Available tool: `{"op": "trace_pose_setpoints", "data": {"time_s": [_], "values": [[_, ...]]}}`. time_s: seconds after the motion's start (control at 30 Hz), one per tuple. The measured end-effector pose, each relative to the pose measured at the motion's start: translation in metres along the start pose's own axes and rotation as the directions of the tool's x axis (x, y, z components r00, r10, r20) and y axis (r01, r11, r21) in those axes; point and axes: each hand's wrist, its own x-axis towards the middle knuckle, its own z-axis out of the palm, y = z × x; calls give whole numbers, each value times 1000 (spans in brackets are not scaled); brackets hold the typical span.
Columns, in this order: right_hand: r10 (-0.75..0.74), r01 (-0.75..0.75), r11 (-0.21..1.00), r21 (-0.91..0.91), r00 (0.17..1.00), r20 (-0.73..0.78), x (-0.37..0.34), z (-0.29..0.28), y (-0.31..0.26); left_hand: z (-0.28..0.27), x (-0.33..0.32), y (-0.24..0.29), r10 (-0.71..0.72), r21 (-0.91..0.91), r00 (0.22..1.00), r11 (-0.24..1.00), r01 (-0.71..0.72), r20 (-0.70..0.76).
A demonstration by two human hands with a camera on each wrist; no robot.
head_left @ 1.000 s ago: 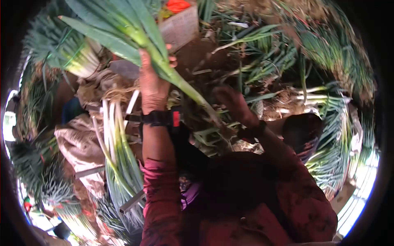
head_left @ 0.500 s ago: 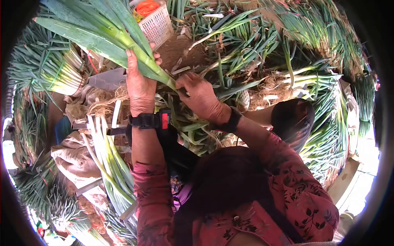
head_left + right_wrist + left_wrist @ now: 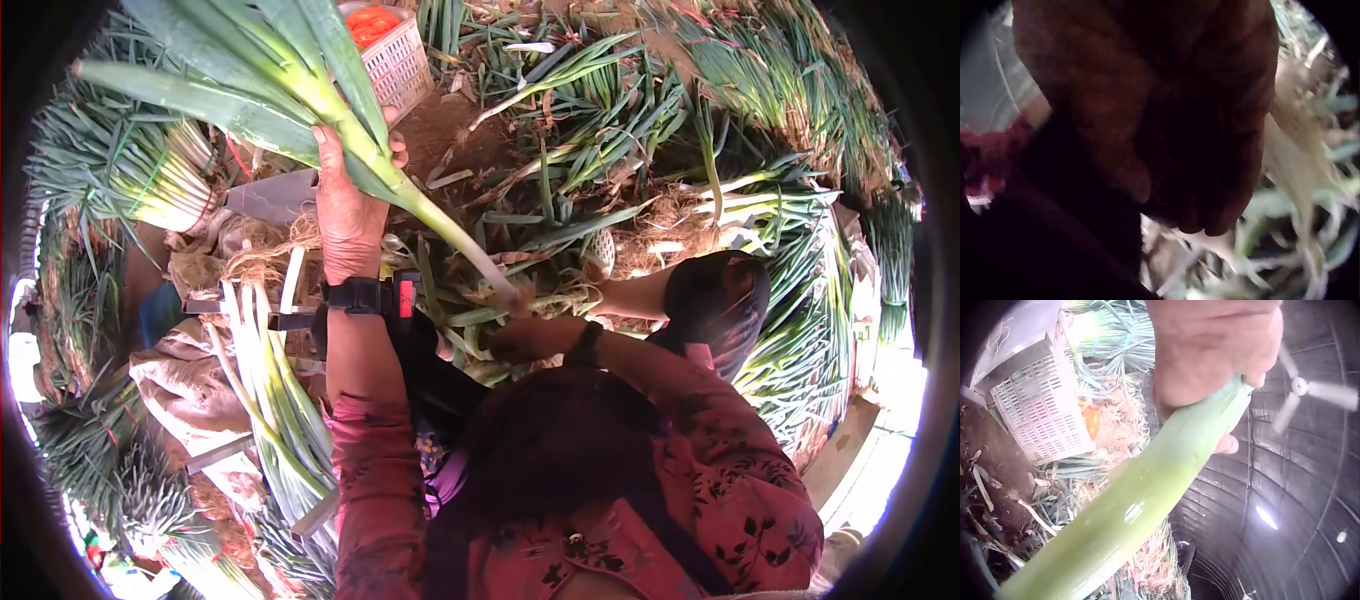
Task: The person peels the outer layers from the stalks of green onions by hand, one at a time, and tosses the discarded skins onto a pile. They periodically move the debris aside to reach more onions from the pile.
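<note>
- One leek (image 3: 452,235) in the left hand (image 3: 351,215): fingers and thumb wrapped around the upper stalk, leaves toward 11 o'clock, root end between 4 and 5 o'clock.
- Right hand (image 3: 535,340) near the root end, at 5 o'clock from it; fingers bent in deep shadow. Cannot tell whether gripping anything.
- Step in hand, by judgement: stripping outer skin.
- Hold the upper stalk firmly, without crushing.
- Peel along the stalk in a steady stroke; avoid bending, as snapping is likely.
- Drop waste onto the scraps (image 3: 470,318) at 8 o'clock from the root end, away from the laid leeks (image 3: 290,405) at 7 o'clock from the left hand.
</note>
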Motion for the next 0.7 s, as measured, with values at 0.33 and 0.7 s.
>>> {"op": "trace_pose_setpoints", "data": {"time_s": [0.33, 0.7], "values": [[-10, 264, 852, 452, 872, -489, 36, -71, -58, 12, -9, -7, -97, -100, 992, 990, 105, 78], [128, 59, 985, 159, 361, -924, 70, -55, -28, 15, -14, -61, -226, -121, 961, 971, 208, -161]]}}
